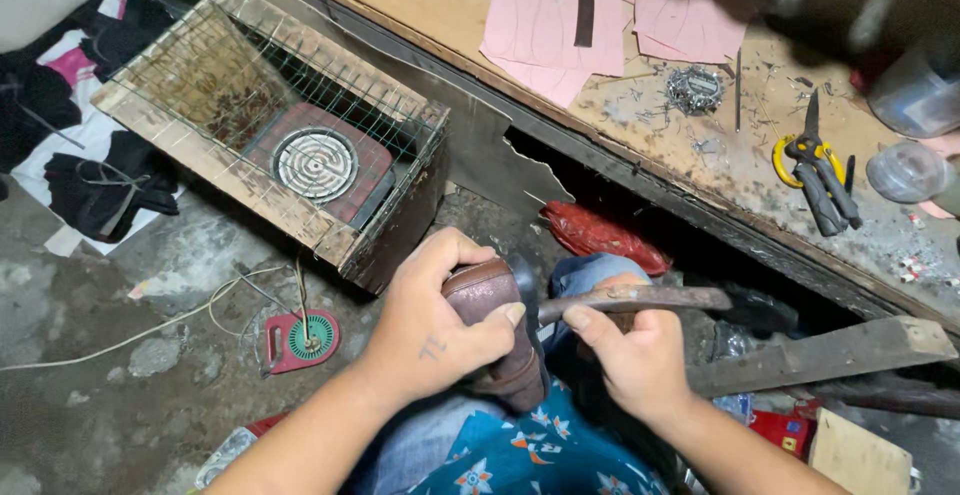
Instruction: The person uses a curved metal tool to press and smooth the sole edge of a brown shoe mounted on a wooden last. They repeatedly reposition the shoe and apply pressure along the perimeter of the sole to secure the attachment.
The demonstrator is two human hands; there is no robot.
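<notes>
Hands at lower centre: left hand [425, 330] clamps brown shoe [495, 330], right hand [640, 355] grips hammer handle [640, 300]; thumb risks hammer strike.

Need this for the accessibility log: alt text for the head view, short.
Seen from above, a person's left hand grips a brown shoe on their lap while the right hand holds a hammer against it. Ahead sit a wire-covered wooden box holding a coil heater and a workbench with pink paper and pliers.

left hand [430, 330]: fingers curled, gripping | right hand [630, 355]: closed fist
</notes>
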